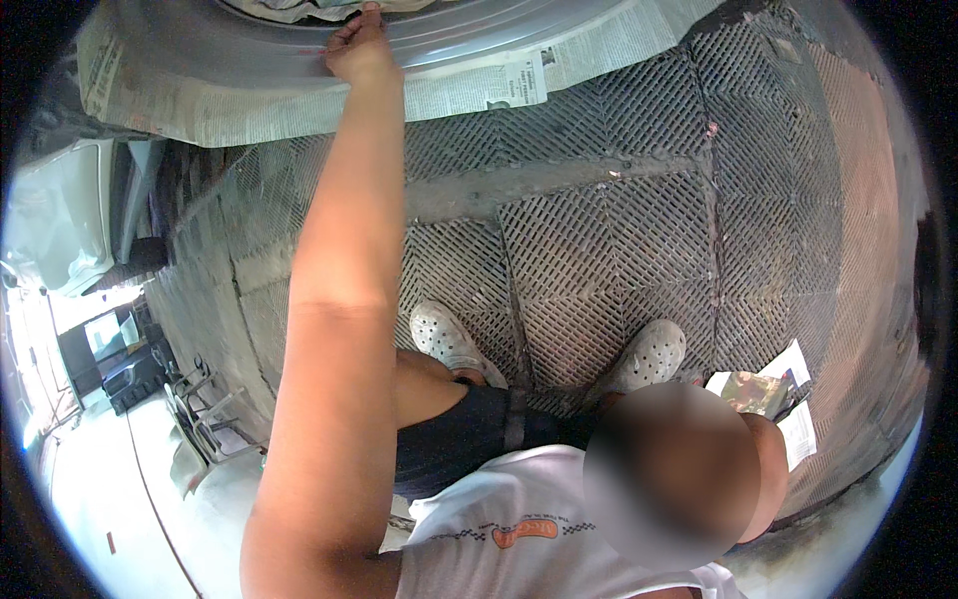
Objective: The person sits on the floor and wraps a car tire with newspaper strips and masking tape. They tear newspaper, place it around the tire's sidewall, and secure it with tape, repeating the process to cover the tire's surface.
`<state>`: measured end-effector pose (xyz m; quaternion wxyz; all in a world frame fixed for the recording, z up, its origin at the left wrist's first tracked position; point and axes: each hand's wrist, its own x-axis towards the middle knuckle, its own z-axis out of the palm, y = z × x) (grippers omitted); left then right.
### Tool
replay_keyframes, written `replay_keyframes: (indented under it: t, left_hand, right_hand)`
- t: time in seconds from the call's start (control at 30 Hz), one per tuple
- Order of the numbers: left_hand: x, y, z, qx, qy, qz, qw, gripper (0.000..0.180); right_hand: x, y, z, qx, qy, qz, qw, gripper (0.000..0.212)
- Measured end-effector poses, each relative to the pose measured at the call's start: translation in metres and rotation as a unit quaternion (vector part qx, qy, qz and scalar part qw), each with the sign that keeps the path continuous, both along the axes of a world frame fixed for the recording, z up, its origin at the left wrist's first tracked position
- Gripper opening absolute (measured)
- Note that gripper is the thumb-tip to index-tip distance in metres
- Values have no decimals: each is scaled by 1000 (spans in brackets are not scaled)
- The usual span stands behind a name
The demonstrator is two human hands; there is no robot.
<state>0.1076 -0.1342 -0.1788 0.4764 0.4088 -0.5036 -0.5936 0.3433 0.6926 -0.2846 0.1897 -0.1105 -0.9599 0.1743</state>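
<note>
My left arm reaches up and away. My left hand (359, 48) is at the glossy grey curved panel (459, 45), with its fingers curled and pressed together near the panel's inner edge. Whatever they pinch, if anything, is hidden or too small to make out. Faint reddish marks show on the panel beside the fingers. Newspaper sheets (439, 97) line the panel's near edge, and crumpled covering paper (299, 10) fills the area behind its inner edge. My right hand does not show; a blurred patch hides part of the lower right.
Dark ribbed mats (589, 240) cover the floor, with my pale clogs (444, 334) on them. A loose printed sheet (753, 392) lies at the lower right. Metal-framed chairs (205, 414) stand at the left, below a pale vehicle part (65, 220).
</note>
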Motion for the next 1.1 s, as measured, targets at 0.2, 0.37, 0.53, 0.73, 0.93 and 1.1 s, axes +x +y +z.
replay_keyframes:
  t: [0.2, 0.37, 0.53, 0.73, 0.93, 1.1]
  left_hand:
    - [4, -6, 4, 239, 139, -188, 942, 26]
    - [-1, 6, 5, 262, 211, -105, 936, 37]
    - [0, -31, -17, 113, -28, -81, 990, 34]
    - [-8, 51, -22, 11, 2, -46, 999, 24]
    - [-4, 113, -8, -547, -270, -52, 791, 22]
    - [-10, 110, 4, -522, -378, -136, 752, 39]
  right_hand:
    - [-2, 1, 4, 12, 0, 0, 1000, 30]
    - [-6, -5, 2, 8, -1, 12, 1000, 29]
    - [-9, -12, -3, -6, -6, 25, 1000, 28]
    - [-7, -11, 2, 0, -2, 17, 1000, 27]
    - [-8, -14, 1, -3, -2, 17, 1000, 26]
    - [-8, -17, 2, -4, -1, 18, 1000, 25]
